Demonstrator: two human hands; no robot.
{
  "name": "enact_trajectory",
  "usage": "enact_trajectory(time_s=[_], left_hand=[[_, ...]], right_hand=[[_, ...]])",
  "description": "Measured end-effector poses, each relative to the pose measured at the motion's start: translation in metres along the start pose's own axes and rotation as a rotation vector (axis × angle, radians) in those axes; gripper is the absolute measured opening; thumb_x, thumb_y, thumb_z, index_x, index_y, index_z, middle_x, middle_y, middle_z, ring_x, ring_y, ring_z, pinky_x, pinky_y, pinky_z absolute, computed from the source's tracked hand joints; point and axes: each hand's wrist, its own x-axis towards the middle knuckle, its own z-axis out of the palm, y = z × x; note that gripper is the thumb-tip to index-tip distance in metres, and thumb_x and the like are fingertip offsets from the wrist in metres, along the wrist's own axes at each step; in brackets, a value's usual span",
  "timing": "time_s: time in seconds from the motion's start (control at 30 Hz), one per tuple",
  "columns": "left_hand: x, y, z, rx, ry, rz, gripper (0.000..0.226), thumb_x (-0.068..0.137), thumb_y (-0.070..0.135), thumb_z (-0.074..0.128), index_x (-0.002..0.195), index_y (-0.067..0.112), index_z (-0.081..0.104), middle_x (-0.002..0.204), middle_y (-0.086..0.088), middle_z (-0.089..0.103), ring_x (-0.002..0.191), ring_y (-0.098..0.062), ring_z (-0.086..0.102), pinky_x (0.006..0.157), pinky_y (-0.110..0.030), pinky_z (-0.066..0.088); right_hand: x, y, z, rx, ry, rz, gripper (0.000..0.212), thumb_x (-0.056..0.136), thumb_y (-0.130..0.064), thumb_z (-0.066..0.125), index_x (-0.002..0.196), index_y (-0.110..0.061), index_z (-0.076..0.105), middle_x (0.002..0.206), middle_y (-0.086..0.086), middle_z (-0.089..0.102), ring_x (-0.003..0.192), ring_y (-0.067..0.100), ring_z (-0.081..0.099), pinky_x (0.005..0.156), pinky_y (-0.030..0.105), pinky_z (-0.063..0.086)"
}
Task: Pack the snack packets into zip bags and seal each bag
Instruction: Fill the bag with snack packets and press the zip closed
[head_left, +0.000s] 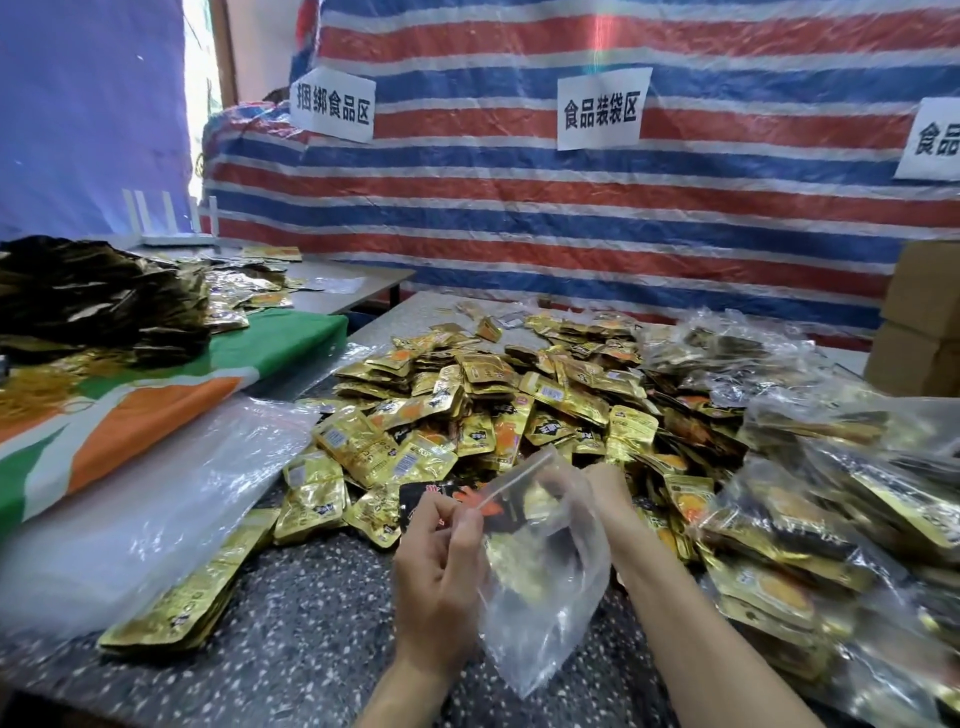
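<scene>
A clear zip bag (545, 582) hangs over the speckled table (311, 623), its mouth held open. My left hand (441, 566) pinches the near rim of the mouth. My right hand (605, 493) is behind the far rim, partly hidden by the plastic; its fingers seem to hold that side. Through the bag I see gold packets, but I cannot tell if they are inside or behind it. A large heap of gold snack packets (493, 405) lies just beyond the bag.
Filled clear bags of packets (831, 493) pile up at the right. A stack of empty plastic bags (130, 519) and a green-orange cloth (156, 395) lie at the left, a row of gold packets (176, 613) beside them. Cardboard boxes (919, 322) stand far right.
</scene>
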Motion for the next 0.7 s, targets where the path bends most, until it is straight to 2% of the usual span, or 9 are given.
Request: enact_trajectory(time_s=[0.07, 0.17, 0.27, 0.37, 0.43, 0.5, 0.57, 0.63, 0.7], left_hand=[[0.001, 0.0, 0.001, 0.012, -0.006, 0.013, 0.023, 0.084, 0.046, 0.054, 0.075, 0.025, 0.053, 0.048, 0.001, 0.045, 0.039, -0.007, 0.036, 0.037, -0.023, 0.03], [0.001, -0.003, 0.002, 0.011, -0.003, 0.037, 0.035, 0.088, 0.044, 0.051, 0.076, 0.012, 0.047, 0.048, 0.0, 0.045, 0.038, -0.006, 0.036, 0.038, -0.019, 0.032], [0.001, -0.005, 0.002, 0.032, -0.012, 0.052, 0.031, 0.091, 0.044, 0.047, 0.074, 0.019, 0.049, 0.048, -0.003, 0.046, 0.038, -0.008, 0.037, 0.039, -0.02, 0.033], [0.003, -0.004, 0.004, 0.028, -0.026, 0.042, 0.033, 0.091, 0.045, 0.047, 0.073, 0.017, 0.048, 0.047, -0.002, 0.045, 0.037, -0.007, 0.036, 0.038, -0.018, 0.032], [0.002, -0.003, 0.005, 0.051, -0.024, 0.044, 0.037, 0.091, 0.045, 0.047, 0.074, 0.013, 0.047, 0.047, 0.001, 0.045, 0.038, -0.005, 0.036, 0.039, -0.017, 0.031], [0.002, -0.001, 0.006, 0.069, -0.027, 0.026, 0.037, 0.089, 0.047, 0.048, 0.074, 0.014, 0.049, 0.047, 0.003, 0.047, 0.038, -0.006, 0.035, 0.038, -0.021, 0.027], [0.002, -0.001, 0.007, 0.094, -0.036, -0.003, 0.036, 0.09, 0.045, 0.053, 0.076, 0.012, 0.05, 0.049, 0.003, 0.054, 0.037, -0.006, 0.034, 0.037, -0.027, 0.023], [0.003, -0.001, 0.008, 0.101, -0.047, -0.045, 0.04, 0.098, 0.043, 0.052, 0.078, 0.008, 0.052, 0.057, -0.001, 0.063, 0.038, -0.008, 0.034, 0.036, -0.028, 0.021], [0.004, -0.002, 0.009, 0.119, -0.066, -0.055, 0.036, 0.093, 0.04, 0.05, 0.079, 0.007, 0.053, 0.068, -0.014, 0.068, 0.04, -0.014, 0.034, 0.035, -0.029, 0.02]], right_hand=[[0.0, 0.0, -0.015, 0.019, 0.019, 0.004, 0.021, 0.081, -0.016, 0.076, 0.072, 0.0, 0.067, 0.065, 0.009, 0.059, 0.063, 0.022, 0.055, 0.06, 0.035, 0.042], [-0.001, 0.001, -0.043, 0.175, 0.021, -0.013, 0.025, 0.08, -0.022, 0.082, 0.09, 0.0, 0.076, 0.07, 0.005, 0.072, 0.059, 0.019, 0.062, 0.049, 0.028, 0.046], [-0.009, 0.008, -0.057, 0.415, 0.041, -0.146, 0.03, 0.085, -0.019, 0.079, 0.111, -0.013, 0.064, 0.095, 0.001, 0.076, 0.084, 0.016, 0.072, 0.073, 0.033, 0.056], [-0.021, 0.013, -0.065, 0.622, 0.013, -0.285, 0.029, 0.083, -0.007, 0.074, 0.109, -0.018, 0.066, 0.099, -0.005, 0.078, 0.086, 0.008, 0.074, 0.076, 0.03, 0.051], [-0.028, 0.013, -0.069, 0.82, -0.087, -0.326, 0.039, 0.077, -0.007, 0.07, 0.115, -0.011, 0.063, 0.105, 0.005, 0.076, 0.094, 0.016, 0.072, 0.08, 0.029, 0.05], [-0.035, 0.01, -0.075, 1.008, -0.278, -0.363, 0.038, 0.081, -0.011, 0.067, 0.118, -0.012, 0.061, 0.107, 0.007, 0.072, 0.095, 0.017, 0.068, 0.082, 0.027, 0.052], [-0.042, 0.006, -0.076, 1.118, -0.46, -0.38, 0.04, 0.079, -0.017, 0.079, 0.115, -0.013, 0.064, 0.11, 0.005, 0.072, 0.097, 0.015, 0.068, 0.083, 0.026, 0.057], [-0.048, 0.002, -0.072, 1.106, -0.606, -0.424, 0.055, 0.063, -0.024, 0.095, 0.109, -0.014, 0.069, 0.11, 0.005, 0.072, 0.104, 0.019, 0.068, 0.09, 0.03, 0.057], [-0.051, 0.0, -0.065, 0.978, -0.683, -0.489, 0.049, 0.058, -0.028, 0.098, 0.1, -0.017, 0.075, 0.107, 0.006, 0.073, 0.114, 0.026, 0.066, 0.1, 0.038, 0.054]])
